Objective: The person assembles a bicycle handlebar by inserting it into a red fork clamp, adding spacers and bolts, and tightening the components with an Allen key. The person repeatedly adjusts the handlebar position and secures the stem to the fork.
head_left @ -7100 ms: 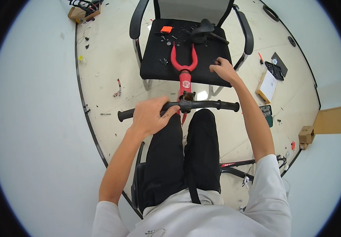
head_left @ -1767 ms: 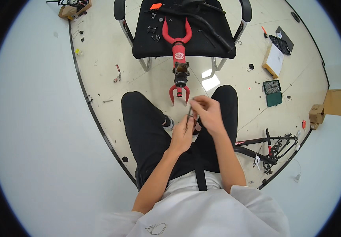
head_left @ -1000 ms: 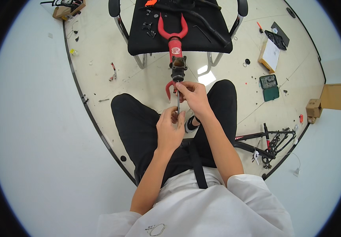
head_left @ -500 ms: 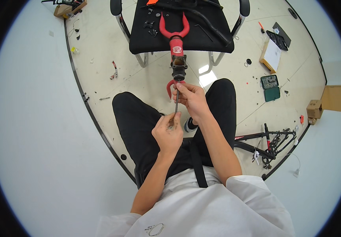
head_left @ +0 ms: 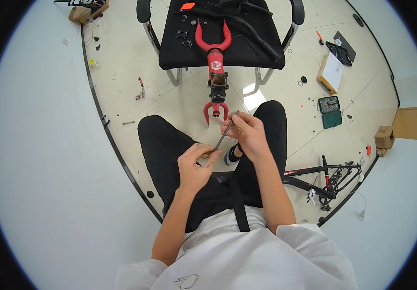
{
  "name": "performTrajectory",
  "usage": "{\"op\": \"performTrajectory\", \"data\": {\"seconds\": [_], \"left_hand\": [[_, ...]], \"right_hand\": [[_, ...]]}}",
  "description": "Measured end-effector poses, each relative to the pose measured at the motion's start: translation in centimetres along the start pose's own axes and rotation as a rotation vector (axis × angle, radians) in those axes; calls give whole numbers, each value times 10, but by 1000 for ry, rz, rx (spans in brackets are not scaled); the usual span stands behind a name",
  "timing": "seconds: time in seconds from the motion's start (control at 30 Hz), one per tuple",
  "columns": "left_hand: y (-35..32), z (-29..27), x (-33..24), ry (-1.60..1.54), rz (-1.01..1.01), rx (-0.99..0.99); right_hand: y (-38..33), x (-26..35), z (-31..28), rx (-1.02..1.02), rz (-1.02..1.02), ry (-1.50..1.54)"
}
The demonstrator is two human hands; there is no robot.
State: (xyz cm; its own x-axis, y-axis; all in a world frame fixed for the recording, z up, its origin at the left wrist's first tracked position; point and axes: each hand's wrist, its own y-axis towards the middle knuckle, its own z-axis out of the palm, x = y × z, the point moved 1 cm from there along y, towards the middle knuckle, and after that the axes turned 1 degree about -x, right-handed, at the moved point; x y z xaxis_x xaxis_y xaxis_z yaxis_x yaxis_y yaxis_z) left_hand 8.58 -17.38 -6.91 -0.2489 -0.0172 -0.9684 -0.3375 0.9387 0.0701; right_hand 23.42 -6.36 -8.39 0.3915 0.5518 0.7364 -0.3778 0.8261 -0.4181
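Observation:
My left hand (head_left: pixel 195 166) pinches the near end of a thin dark metal rod (head_left: pixel 226 134) between thumb and fingers. The rod slants up to the right, and my right hand (head_left: pixel 248 133) grips it near its far end. Just beyond my hands, a red two-pronged part with a tube (head_left: pixel 215 63) rests on the chair and juts over its front edge. At the tube's near end is a black clamp (head_left: pixel 218 82) with an open squarish mouth. A second red pronged piece (head_left: pixel 207 112) shows below it. The rod stands apart from the clamp.
The black chair seat (head_left: pixel 179 59) also bears a bent black tube (head_left: pixel 252 30), a hex key (head_left: pixel 250 43) and small bolts (head_left: pixel 187 44). On the floor at right lie a green case (head_left: pixel 331 118), a white box (head_left: pixel 331 72) and a black bicycle frame (head_left: pixel 310 186).
Both hands have drawn the rod away from the clamp's near end. It now leans right; my right hand has moved right and nearer, my left hand slightly left and nearer.

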Motion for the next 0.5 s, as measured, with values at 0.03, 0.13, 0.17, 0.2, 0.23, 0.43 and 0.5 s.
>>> {"op": "performTrajectory", "data": {"seconds": [0.03, 0.13, 0.17, 0.2, 0.23, 0.43, 0.5], "left_hand": [[3, -5, 1, 82, 78, 55], [19, -16, 5, 273, 263, 200], [27, -15, 5, 295, 316, 267], [37, -15, 3, 317, 368, 334], [46, -13, 1, 339, 422, 404], [84, -4, 4, 175, 504, 360], [85, -3, 11, 19, 234, 273]], "right_hand": [[-3, 5, -10, -15, -121, -219], [-16, 29, -19, -91, -534, -1021], [-21, 40, -13, 33, -630, -1190], [-26, 48, -7, 162, -725, -1355], [-29, 53, -5, 294, -820, -1516], [-8, 42, -6, 450, -458, -1410], [3, 47, -1, 398, -672, -1634]]}}
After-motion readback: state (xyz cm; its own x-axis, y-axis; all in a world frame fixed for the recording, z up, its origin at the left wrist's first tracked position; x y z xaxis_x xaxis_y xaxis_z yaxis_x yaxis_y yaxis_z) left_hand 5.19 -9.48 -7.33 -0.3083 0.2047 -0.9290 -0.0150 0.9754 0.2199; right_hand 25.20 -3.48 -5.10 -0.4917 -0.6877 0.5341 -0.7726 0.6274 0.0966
